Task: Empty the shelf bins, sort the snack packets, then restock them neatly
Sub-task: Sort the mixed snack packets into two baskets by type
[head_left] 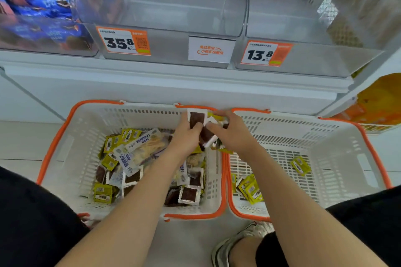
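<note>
- Left hand (187, 134) pinches brown packets (197, 119); right hand (233, 134), touching it, grips more, likely gathering one kind.
- Beneath: mixed basket (65, 128); yellow packets (251, 188) below the right forearm.

Bright, even light; blurred, fisheye-bent edges; soft shadows.

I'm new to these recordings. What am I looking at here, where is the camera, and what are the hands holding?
There is one picture, from a camera on the person's head, looking down at bare arms. No machine is involved. The left hand and right hand together hold a few small brown packets. Below sit two white baskets with orange rims: the left basket holds mixed yellow and brown packets, the right basket only a few yellow packets. Above, two clear shelf bins stand empty behind price tags.
</note>
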The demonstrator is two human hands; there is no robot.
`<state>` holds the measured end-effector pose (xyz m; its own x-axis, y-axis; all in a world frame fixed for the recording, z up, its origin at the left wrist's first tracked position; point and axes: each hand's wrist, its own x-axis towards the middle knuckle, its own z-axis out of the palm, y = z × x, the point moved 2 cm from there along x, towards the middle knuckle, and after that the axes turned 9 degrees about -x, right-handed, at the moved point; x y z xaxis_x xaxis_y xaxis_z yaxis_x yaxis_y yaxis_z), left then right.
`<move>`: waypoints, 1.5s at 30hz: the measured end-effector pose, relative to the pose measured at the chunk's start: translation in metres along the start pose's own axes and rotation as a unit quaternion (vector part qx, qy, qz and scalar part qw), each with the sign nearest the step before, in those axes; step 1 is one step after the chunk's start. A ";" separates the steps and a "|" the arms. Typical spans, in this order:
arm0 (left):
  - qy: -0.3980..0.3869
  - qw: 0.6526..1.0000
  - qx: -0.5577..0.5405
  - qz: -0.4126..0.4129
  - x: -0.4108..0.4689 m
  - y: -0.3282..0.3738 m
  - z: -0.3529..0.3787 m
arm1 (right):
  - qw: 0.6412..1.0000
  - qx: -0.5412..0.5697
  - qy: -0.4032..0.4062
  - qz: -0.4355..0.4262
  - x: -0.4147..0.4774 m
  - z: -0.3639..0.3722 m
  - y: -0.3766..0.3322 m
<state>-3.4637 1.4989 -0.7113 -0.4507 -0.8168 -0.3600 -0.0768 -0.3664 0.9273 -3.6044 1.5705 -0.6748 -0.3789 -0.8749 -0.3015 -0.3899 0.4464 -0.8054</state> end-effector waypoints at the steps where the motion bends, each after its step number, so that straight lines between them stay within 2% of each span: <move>1: -0.024 0.998 0.061 -0.013 -0.003 0.004 0.011 | 1.000 -0.004 -0.015 0.023 -0.004 -0.011 0.005; 4: -0.158 0.966 0.198 -0.042 -0.017 0.009 0.042 | 0.991 -0.082 -0.029 0.100 -0.016 -0.050 0.027; 6: -0.209 0.928 0.310 0.006 -0.025 0.002 0.051 | 0.980 -0.147 -0.033 0.133 -0.026 -0.072 0.047; 8: -0.175 0.920 0.345 0.063 -0.030 -0.011 0.045 | 0.959 -0.228 -0.046 0.161 -0.033 -0.083 0.068; 10: -0.132 0.915 0.367 0.100 -0.035 -0.025 0.030 | 0.921 -0.341 -0.079 0.168 -0.038 -0.078 0.078; 12: -0.117 0.868 0.469 0.114 -0.034 -0.048 0.007 | 0.903 -0.412 -0.044 0.115 -0.037 -0.063 0.072; 15: -0.128 0.791 0.593 0.078 -0.035 -0.081 -0.029 | 0.947 -0.319 0.041 -0.011 -0.031 -0.027 0.037; 17: -0.167 0.739 0.652 0.034 -0.038 -0.100 -0.047 | 0.958 -0.268 0.004 -0.099 -0.031 0.000 0.010; 19: -0.205 0.674 0.710 0.009 -0.037 -0.115 -0.059 | 0.940 -0.293 -0.058 -0.163 -0.028 0.025 0.001; 21: -0.209 0.649 0.731 -0.012 -0.034 -0.123 -0.071 | 0.914 -0.353 -0.103 -0.173 -0.019 0.047 0.008; 25: -0.177 0.652 0.737 -0.018 -0.023 -0.124 -0.089 | 0.841 -0.487 -0.207 -0.112 -0.009 0.082 0.033; 27: -0.161 0.647 0.745 -0.027 -0.017 -0.121 -0.103 | 0.820 -0.517 -0.229 -0.095 -0.008 0.097 0.037; 29: -0.152 0.626 0.763 -0.042 -0.015 -0.118 -0.118 | 0.810 -0.532 -0.230 -0.089 -0.009 0.111 0.040; 31: -0.138 0.617 0.773 -0.055 -0.015 -0.116 -0.130 | 0.815 -0.531 -0.220 -0.077 -0.009 0.127 0.050; 33: -0.130 0.620 0.773 -0.049 -0.016 -0.114 -0.135 | 0.839 -0.496 -0.221 -0.035 -0.010 0.142 0.063; 37: -0.147 0.671 0.725 0.042 -0.022 -0.108 -0.125 | 0.828 -0.500 -0.255 0.002 -0.016 0.161 0.082; 39: -0.151 0.699 0.698 0.033 -0.025 -0.105 -0.121 | 0.831 -0.493 -0.256 -0.003 -0.015 0.164 0.087; 42: -0.122 0.706 0.697 -0.016 -0.033 -0.109 -0.121 | 0.832 -0.515 -0.203 -0.033 0.001 0.168 0.095; 45: -0.049 0.734 0.675 0.053 -0.036 -0.113 -0.121 | 0.855 -0.501 -0.122 -0.048 0.015 0.164 0.086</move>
<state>-3.3314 1.5160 -0.8150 -0.5743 -0.7490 -0.3302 -0.8186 0.5265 0.2296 -3.5058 1.5652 -0.8317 -0.1655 -0.8748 -0.4553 -0.9795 0.1994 -0.0272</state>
